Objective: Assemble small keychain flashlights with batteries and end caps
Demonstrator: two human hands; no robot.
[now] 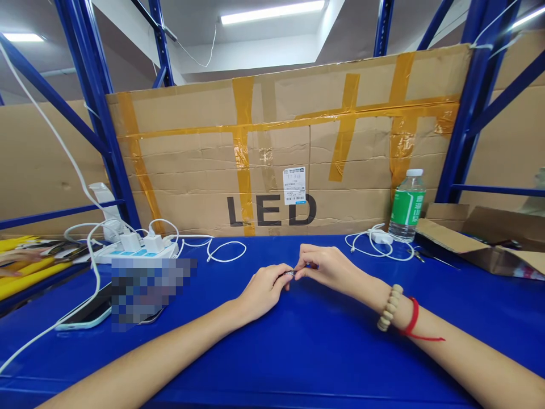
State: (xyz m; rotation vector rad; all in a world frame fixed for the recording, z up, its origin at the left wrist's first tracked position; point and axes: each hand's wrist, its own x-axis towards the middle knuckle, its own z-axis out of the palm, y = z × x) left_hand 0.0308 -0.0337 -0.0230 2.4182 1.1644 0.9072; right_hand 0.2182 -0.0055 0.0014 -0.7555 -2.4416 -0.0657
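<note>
Here: one tiny item [290,273], dark and silvery, detail indistinct, left of bottle [407,205]; left hand [263,288] pinching it, right hand [327,264] pinching its end.

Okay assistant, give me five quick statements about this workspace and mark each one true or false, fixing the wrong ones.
1. The left hand and right hand are both at a small item. True.
2. The beads circle the left wrist. False: the beads circle the right wrist.
3. The bottle has a white cap. True.
4. The small box at right is closed. False: the small box stands open.
5. The power strip lies left of both hands. True.
</note>
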